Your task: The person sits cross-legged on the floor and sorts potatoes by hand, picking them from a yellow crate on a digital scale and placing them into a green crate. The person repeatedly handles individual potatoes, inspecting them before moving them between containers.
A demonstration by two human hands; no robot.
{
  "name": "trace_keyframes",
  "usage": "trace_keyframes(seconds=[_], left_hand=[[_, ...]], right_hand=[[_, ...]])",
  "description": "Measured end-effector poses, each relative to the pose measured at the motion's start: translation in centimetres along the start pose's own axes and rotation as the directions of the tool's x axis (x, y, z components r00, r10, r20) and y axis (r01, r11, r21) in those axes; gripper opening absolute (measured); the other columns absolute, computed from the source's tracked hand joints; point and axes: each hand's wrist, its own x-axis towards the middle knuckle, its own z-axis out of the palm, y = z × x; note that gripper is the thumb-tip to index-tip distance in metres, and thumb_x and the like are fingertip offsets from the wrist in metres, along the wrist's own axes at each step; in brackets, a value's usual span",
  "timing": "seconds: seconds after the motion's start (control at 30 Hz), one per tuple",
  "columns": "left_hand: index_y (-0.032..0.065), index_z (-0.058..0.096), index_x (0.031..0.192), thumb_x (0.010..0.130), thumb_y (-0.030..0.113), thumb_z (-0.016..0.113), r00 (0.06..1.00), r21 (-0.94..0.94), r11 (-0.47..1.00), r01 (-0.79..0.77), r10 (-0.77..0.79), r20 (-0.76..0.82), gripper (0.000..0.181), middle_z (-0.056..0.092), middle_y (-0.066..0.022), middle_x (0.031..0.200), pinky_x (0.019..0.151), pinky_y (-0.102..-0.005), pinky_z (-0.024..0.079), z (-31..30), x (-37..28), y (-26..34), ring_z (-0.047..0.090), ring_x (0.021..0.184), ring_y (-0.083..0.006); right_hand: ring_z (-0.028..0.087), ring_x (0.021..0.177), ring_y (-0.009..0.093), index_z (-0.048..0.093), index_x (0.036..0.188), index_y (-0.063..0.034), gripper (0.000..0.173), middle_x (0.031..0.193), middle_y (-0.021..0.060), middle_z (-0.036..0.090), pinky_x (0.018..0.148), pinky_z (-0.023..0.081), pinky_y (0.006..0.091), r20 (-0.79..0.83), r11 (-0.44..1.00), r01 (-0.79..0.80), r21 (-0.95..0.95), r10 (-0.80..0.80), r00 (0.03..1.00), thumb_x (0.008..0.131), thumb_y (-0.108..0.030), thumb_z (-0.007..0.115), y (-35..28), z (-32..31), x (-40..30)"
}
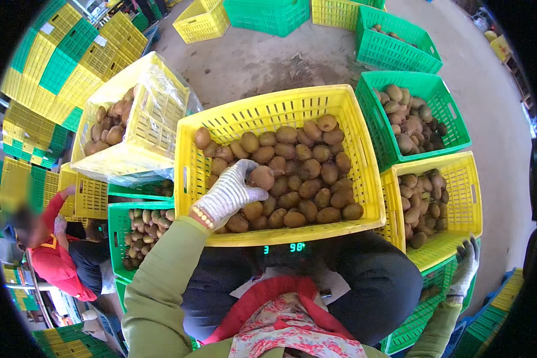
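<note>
My left hand (232, 190), in a striped white glove, holds a kiwifruit (262, 178) above the near left part of a yellow plastic crate (268, 103). Many more kiwifruits (311, 168) cover the bottom of this crate, which stands in front of me over a digital scale display (284, 249) with lit green digits. My right hand (466, 264), gloved too, is at the right, beside the near edge of a yellow crate of kiwifruits (436, 264). Its fingers are spread and nothing shows in them.
At the right, a green crate (371, 121) holds kiwifruits. On the left stand a plastic-lined yellow crate (154, 129) and a green crate (116, 232), both with kiwifruits. A person in red (56, 264) sits at the far left, near stacked crates (67, 53). Further crates (266, 15) stand beyond.
</note>
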Motion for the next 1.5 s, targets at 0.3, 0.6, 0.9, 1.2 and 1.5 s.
trace_keyframes(seconds=[0.3, 0.6, 0.9, 1.2, 1.5], left_hand=[[-0.0018, 0.057, 0.124, 0.072, 0.02, 0.087, 0.962, 0.061, 0.96, -0.274, 0.274, 0.015, 0.064, 0.067, -0.0158, 0.112, 0.094, -0.0372, 0.054, 0.7, -7.2, 7.2, 0.066, 0.104, -0.025], [0.0026, 0.061, 0.117, 0.068, 0.021, 0.087, 0.906, 0.165, 0.911, -0.377, 0.4, -0.139, 0.058, 0.071, -0.0189, 0.101, 0.088, -0.0436, 0.057, 1.7, -9.6, 6.4, 0.071, 0.097, -0.0364], [0.0079, 0.065, 0.113, 0.075, 0.029, 0.078, 0.896, 0.439, 0.821, -0.365, 0.438, -0.075, 0.045, 0.068, -0.0212, 0.094, 0.079, -0.0509, 0.054, -0.5, -9.2, 6.4, 0.067, 0.089, -0.0401], [0.0064, 0.069, 0.114, 0.074, 0.04, 0.078, 0.958, 0.476, 0.87, -0.128, 0.233, -0.168, 0.053, 0.072, -0.0234, 0.101, 0.088, -0.0492, 0.054, -1.2, -7.7, 4.2, 0.069, 0.097, -0.0404], [-0.0049, 0.056, 0.132, 0.068, 0.032, 0.089, 0.984, -0.155, 0.986, -0.055, 0.028, -0.174, 0.081, 0.067, -0.0215, 0.119, 0.096, -0.0367, 0.052, -1.7, -7.2, 3.5, 0.066, 0.109, -0.0293]], right_hand=[[0.068, 0.098, 0.018, 0.069, 0.118, 0.0027, 0.028, 0.104, 0.0131, 0.071, 0.089, 0.054, 0.0334, 0.882, 0.897, 0.414, -0.157, -0.061, 0.467, 0.095, -0.014, 0.064, -17.2, 25.5, -16.8], [0.067, 0.078, 0.017, 0.068, 0.102, 0.0019, 0.025, 0.087, 0.0089, 0.07, 0.072, 0.054, 0.0313, 0.995, 0.722, 0.691, 0.045, 0.032, -0.098, 0.1, -0.022, 0.062, -14.7, 35.0, -19.8], [0.067, 0.075, 0.035, 0.068, 0.084, -0.0001, 0.025, 0.08, 0.0193, 0.067, 0.071, 0.053, 0.0443, 0.993, 0.412, 0.911, 0.031, -0.12, 0.021, 0.09, -0.024, 0.065, -14.1, 38.7, -22.4], [0.066, 0.076, 0.042, 0.067, 0.079, -0.0043, 0.033, 0.077, 0.0206, 0.066, 0.07, 0.051, 0.0517, 0.961, 0.156, 0.987, -0.049, -0.263, 0.089, 0.093, -0.034, 0.064, -15.3, 40.3, -23.6], [0.063, 0.113, 0.041, 0.057, 0.139, -0.0154, 0.062, 0.135, 0.0196, 0.059, 0.096, 0.054, 0.0457, 0.925, 0.228, 0.974, 0.005, -0.37, 0.082, 0.079, -0.007, 0.07, -11.4, 39.9, -17.8]])
